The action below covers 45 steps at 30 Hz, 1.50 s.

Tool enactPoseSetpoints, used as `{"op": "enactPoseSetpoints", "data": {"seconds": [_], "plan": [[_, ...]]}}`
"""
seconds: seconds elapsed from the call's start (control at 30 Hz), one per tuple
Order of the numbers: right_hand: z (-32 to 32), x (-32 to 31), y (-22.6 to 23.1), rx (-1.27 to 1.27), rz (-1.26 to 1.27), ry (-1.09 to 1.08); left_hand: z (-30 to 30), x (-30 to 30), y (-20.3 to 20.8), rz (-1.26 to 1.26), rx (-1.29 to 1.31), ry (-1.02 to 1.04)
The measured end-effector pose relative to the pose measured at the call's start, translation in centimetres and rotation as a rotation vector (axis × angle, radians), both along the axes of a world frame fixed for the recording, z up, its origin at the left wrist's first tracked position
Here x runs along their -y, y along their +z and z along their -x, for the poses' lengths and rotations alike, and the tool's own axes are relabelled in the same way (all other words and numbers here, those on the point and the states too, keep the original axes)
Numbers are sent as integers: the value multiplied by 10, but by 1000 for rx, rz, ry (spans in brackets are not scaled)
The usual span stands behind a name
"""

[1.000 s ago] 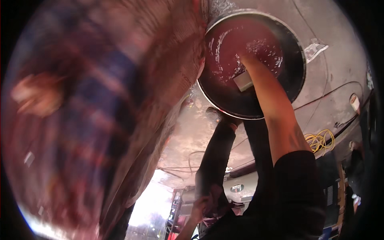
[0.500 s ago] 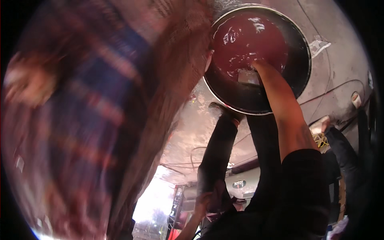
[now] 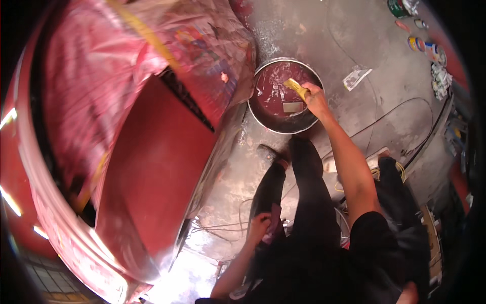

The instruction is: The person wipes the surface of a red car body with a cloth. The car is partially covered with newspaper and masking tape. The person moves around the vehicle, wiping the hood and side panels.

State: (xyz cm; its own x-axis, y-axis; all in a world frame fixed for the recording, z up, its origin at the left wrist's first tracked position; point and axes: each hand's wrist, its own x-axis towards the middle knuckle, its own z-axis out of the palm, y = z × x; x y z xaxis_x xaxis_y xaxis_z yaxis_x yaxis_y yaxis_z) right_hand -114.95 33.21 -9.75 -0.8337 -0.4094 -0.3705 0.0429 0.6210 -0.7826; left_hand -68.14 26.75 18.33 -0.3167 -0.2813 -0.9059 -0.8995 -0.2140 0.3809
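Clamping a maroon sheet (image 3: 274,224) in the left hand (image 3: 260,226). Farther out, clamping a yellow block (image 3: 293,87) between fingers of the right hand (image 3: 316,99), holding it jutting past the fingertips, over a round tub (image 3: 276,125) of reddish liquid (image 3: 269,91).

The tub (image 3: 277,125) stands on the floor (image 3: 298,35), right of the panel (image 3: 157,162), before the 2 legs (image 3: 309,192). In it: a block (image 3: 292,107). Over it: a pad (image 3: 295,88) in the right hand (image 3: 316,100). Right: paper (image 3: 356,79).
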Motion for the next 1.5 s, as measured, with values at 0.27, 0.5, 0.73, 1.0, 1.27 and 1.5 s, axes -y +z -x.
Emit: {"op": "enactPoseSetpoints", "data": {"seconds": [0.27, 0.5, 0.73, 1.0, 1.27, 1.5], "plan": [[4, -46, 206, 150, 187, 70, 177, 38, 53, 10, -227, -65], [-7, -43, 358, 446, 522, 136, 255, 51, 50, -129, -470, 122], [6, -69, 427, 619, 639, 192, 297, 54, 92, -252, -544, 24], [21, -84, 436, 377, 435, 337, 298, 57, 123, -58, -622, -29], [-2, -75, 470, 349, 393, 369, 287, 63, 139, -252, -604, 232], [3, -80, 472, 335, 363, 396, 283, 59, 145, -291, -575, 27]]}}
